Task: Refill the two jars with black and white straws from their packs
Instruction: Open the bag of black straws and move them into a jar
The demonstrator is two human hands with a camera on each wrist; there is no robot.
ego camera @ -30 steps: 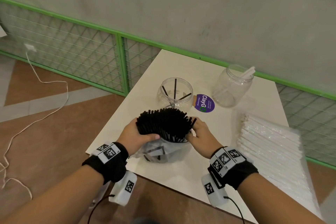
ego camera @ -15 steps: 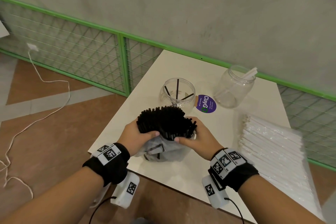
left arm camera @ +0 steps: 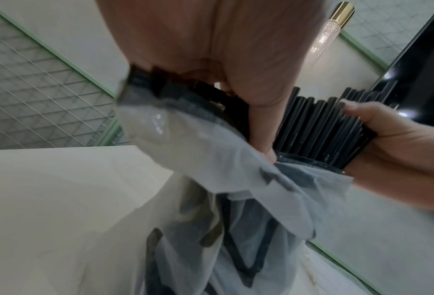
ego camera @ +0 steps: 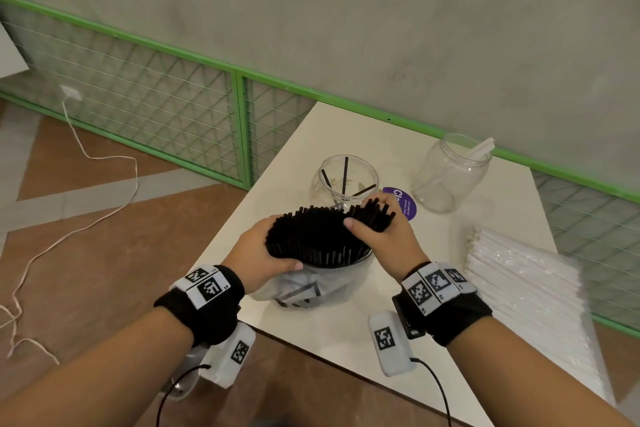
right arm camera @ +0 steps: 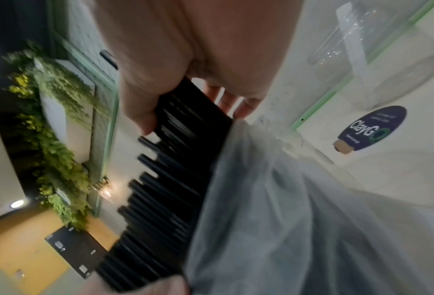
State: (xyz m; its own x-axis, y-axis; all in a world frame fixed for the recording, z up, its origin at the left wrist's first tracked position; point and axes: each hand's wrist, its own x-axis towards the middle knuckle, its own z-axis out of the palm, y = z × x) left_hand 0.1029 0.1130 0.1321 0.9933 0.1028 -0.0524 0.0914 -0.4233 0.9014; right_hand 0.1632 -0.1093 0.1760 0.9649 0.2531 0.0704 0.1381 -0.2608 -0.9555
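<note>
Near the worktop's (ego camera: 346,340) front edge, the right hand (ego camera: 384,236) has now curled its fingers around part of the black straws (ego camera: 311,236), splitting off a jar-bound bunch, while the left hand (ego camera: 258,251) clasps the pack (ego camera: 311,288).

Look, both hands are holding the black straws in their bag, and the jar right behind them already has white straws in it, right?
Not quite. The jar right behind the black straws holds a few black ones, not white; the head view shows it. The white ones are in the other jar, further right. The left hand and right hand do hold the black straws in their bag.
</note>
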